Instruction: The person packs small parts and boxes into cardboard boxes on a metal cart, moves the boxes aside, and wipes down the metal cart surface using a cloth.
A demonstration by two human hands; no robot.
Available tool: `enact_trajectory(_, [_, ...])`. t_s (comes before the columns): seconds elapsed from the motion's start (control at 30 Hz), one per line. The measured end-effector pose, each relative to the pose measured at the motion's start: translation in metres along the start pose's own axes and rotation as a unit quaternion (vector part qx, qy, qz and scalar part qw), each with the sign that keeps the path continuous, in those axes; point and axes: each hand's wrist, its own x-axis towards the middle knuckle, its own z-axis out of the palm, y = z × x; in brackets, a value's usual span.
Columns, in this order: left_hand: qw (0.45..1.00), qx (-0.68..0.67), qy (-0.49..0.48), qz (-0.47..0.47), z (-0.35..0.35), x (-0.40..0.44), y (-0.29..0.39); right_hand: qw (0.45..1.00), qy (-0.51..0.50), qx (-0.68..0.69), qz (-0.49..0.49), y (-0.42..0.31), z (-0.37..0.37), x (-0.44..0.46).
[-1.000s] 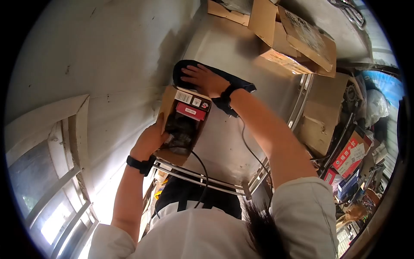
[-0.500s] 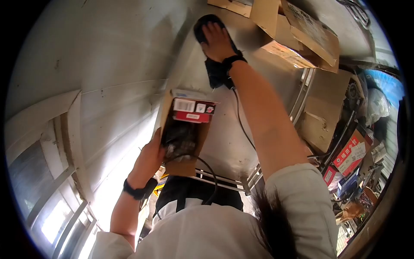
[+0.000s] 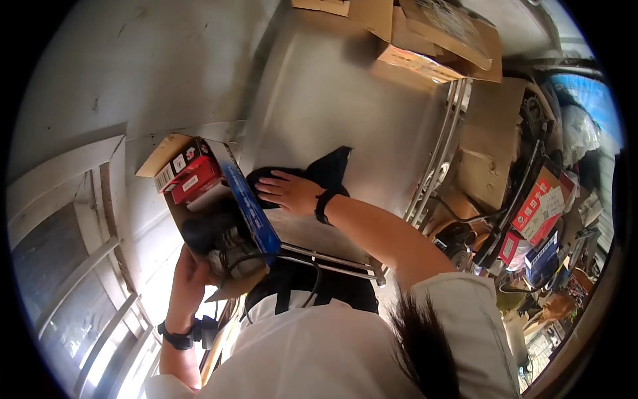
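Note:
My right hand lies flat on a black cloth, fingers spread, pressing it against the metal tabletop near its left edge. One corner of the cloth sticks out beyond the hand. On the left, my left hand grips the lower side of an open cardboard box with a blue side and a red and black end. The box is tilted and held off the left edge of the table. Inside sits a dark and grey object, its kind unclear. A black cable loops from the box toward my body.
An open cardboard box stands at the table's far right corner. Metal rails run along the right edge. Beyond them are cardboard, a red carton and piled clutter. A barred window is on the left.
My right hand has pulled the black cloth from the far part of the table toward me and to the left. My left hand has moved the box left and tilted it, exposing its blue side.

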Motion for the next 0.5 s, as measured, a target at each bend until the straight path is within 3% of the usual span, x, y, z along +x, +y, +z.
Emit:
enact_trajectory(0.13, [0.999, 0.022, 0.028, 0.027, 0.020, 0.018, -0.006, 1.000, -0.004, -0.012, 0.003, 0.032, -0.008, 0.006])
enact_trajectory(0.23, [0.999, 0.013, 0.021, 0.038, 0.038, 0.033, 0.002, 0.962, 0.017, 0.057, 0.266, 0.050, -0.081, 0.024])
enact_trajectory(0.27, [0.999, 0.014, 0.010, 0.041, 0.041, 0.040, 0.001, 0.954, 0.166, -0.064, 0.242, 0.054, -0.081, 0.015])
enact_trajectory(0.3, [0.999, 0.015, 0.000, 0.045, 0.044, 0.047, -0.003, 0.927, 0.218, -0.016, 0.304, 0.068, -0.077, 0.010])
enact_trajectory(0.4, [0.997, 0.043, -0.014, 0.067, 0.054, 0.067, 0.004, 0.872, 0.206, -0.185, 0.403, 0.087, -0.093, -0.026])
enact_trajectory(0.5, [0.992, 0.090, -0.011, 0.089, 0.064, 0.097, 0.010, 0.780, 0.306, -0.190, 0.512, 0.093, -0.101, -0.077])
